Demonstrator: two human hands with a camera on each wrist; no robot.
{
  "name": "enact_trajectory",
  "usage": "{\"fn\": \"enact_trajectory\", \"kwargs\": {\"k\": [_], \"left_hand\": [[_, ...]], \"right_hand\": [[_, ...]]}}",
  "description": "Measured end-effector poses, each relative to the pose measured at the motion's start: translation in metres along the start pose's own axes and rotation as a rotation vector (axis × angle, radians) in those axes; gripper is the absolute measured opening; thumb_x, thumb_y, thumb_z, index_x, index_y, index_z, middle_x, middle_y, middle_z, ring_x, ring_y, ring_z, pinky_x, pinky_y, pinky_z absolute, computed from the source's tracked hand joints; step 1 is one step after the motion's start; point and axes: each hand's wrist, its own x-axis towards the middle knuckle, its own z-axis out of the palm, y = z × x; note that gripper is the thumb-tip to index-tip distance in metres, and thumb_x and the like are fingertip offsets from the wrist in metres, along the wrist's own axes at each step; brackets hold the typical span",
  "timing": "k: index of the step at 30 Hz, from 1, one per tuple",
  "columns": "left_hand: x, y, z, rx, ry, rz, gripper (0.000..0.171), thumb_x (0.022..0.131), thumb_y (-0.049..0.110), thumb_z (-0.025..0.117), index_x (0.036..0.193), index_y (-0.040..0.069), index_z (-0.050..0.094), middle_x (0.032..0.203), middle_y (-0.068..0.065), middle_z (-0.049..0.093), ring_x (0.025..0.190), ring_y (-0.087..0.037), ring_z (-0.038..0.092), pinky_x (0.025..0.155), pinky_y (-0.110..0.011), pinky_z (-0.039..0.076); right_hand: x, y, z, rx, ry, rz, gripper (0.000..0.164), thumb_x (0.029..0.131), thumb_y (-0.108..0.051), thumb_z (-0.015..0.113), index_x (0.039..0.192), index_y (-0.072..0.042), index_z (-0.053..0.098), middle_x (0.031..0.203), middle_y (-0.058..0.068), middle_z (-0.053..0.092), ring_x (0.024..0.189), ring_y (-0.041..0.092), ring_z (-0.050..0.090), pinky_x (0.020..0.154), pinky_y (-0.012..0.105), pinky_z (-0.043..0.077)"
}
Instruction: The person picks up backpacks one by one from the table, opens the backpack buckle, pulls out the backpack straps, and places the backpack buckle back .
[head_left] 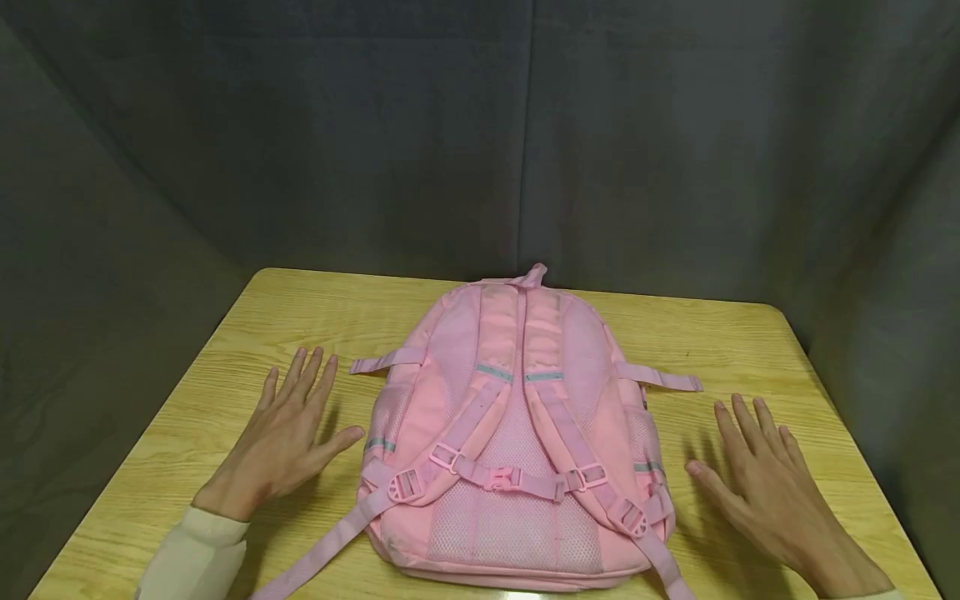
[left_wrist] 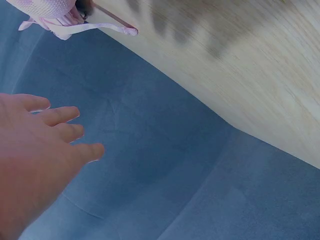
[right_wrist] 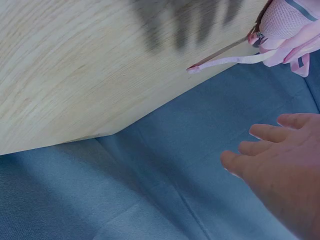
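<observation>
A pink backpack (head_left: 521,433) lies on the table with its shoulder straps facing up and its top handle (head_left: 534,275) toward the back edge. A pink chest buckle (head_left: 501,478) joins the two straps across the middle. To the left of the bag is my left hand (head_left: 288,433), fingers spread and straight, apart from the bag and holding nothing. On the other side, my right hand (head_left: 772,483) is spread the same way, also apart from the bag. Both wrist views show the hands' fingers extended, with a side strap (right_wrist: 230,61) of the bag beyond.
The light wood table (head_left: 247,333) has rounded back corners. Dark grey cloth (head_left: 375,150) hangs behind it and along both sides. Side straps (head_left: 660,377) stick out from the bag, and a long lower strap (head_left: 322,554) runs toward the front left.
</observation>
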Motion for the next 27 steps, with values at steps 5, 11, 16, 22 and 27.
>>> {"fn": "enact_trajectory", "kwargs": {"k": [5, 11, 16, 22, 27], "left_hand": [[0.002, 0.003, 0.001, -0.015, 0.001, 0.002, 0.096, 0.094, 0.062, 0.053, 0.159, 0.003, 0.012, 0.166, -0.019, 0.003, 0.154, -0.033, -0.005, 0.12, -0.061, 0.001], [0.007, 0.011, 0.003, -0.029, -0.005, 0.021, 0.096, 0.094, 0.061, 0.055, 0.158, 0.002, 0.015, 0.166, -0.018, 0.006, 0.154, -0.035, -0.001, 0.12, -0.063, 0.004], [0.011, 0.019, 0.004, -0.028, -0.024, 0.035, 0.096, 0.094, 0.063, 0.052, 0.158, 0.002, 0.016, 0.166, -0.018, 0.009, 0.154, -0.034, 0.0, 0.121, -0.06, 0.002], [0.015, 0.029, 0.007, -0.034, -0.04, 0.055, 0.096, 0.093, 0.065, 0.052, 0.157, 0.002, 0.021, 0.166, -0.018, 0.011, 0.154, -0.036, 0.004, 0.121, -0.061, 0.006], [0.019, 0.04, 0.01, -0.04, -0.043, 0.082, 0.095, 0.092, 0.065, 0.053, 0.157, 0.002, 0.023, 0.166, -0.017, 0.012, 0.153, -0.035, 0.006, 0.121, -0.06, 0.007]], "right_hand": [[0.001, -0.002, -0.001, 0.002, 0.008, -0.012, 0.083, 0.098, -0.045, 0.057, 0.156, 0.003, 0.022, 0.161, 0.031, 0.015, 0.152, 0.041, -0.004, 0.119, 0.061, -0.008], [0.003, -0.009, -0.001, 0.027, 0.011, -0.033, 0.083, 0.098, -0.044, 0.058, 0.157, 0.001, 0.02, 0.161, 0.03, 0.016, 0.152, 0.041, -0.003, 0.12, 0.061, -0.007], [0.005, -0.016, 0.0, 0.028, 0.026, -0.062, 0.082, 0.097, -0.044, 0.06, 0.154, 0.004, 0.026, 0.159, 0.03, 0.023, 0.152, 0.04, 0.0, 0.122, 0.052, -0.007], [0.006, -0.027, 0.003, 0.04, 0.029, -0.101, 0.082, 0.096, -0.043, 0.062, 0.153, 0.005, 0.029, 0.16, 0.029, 0.023, 0.153, 0.039, 0.002, 0.124, 0.039, -0.008], [0.01, -0.04, 0.006, 0.045, 0.018, -0.134, 0.083, 0.095, -0.045, 0.063, 0.152, 0.005, 0.03, 0.16, 0.027, 0.024, 0.154, 0.035, 0.001, 0.122, 0.028, -0.01]]}}
